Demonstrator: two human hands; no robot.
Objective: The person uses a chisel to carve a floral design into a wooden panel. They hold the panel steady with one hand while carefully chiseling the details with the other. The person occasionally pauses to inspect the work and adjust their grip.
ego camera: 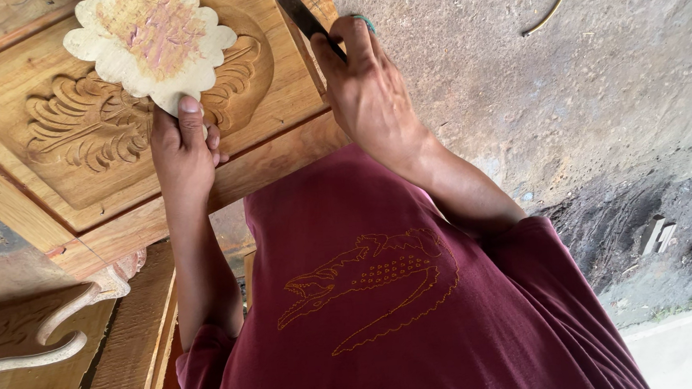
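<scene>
Carved panel (107, 132) under template-holding hands (184, 150)

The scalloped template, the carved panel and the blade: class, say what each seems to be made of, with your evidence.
Scalloped template: probably thin plywood or board, pale, matt, smudged pink.
Carved panel: wood, bare and unvarnished by its look; grain shows, leaf relief cut in.
Blade in the right hand: likely metal, dark and thin.
The left hand holds the template.

The dark blade (296, 8) runs past the top edge, its handle hidden inside the right hand (366, 92).
</scene>
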